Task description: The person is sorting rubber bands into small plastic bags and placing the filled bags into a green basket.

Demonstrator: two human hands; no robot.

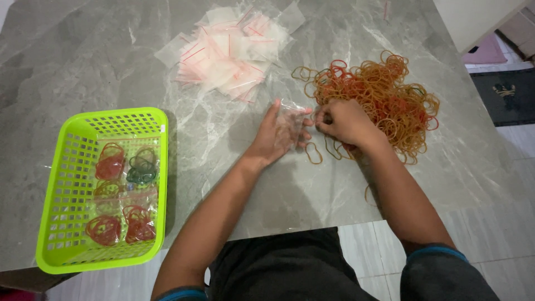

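The left hand point(277, 134) holds a small clear bag point(292, 118), fingers spread along it. The right hand point(344, 121) is curled at the bag's mouth, fingertips pinched together, apparently on rubber bands, though the hand hides them. Both rest on a grey marble table point(89, 61). A few loose bands point(314, 153) lie just below the hands. To the left, near the table edge, a green basket point(64, 167) holds filled bags. Beyond the right hand spreads the band pile point(384, 95); farther back lie empty bags point(231, 53).
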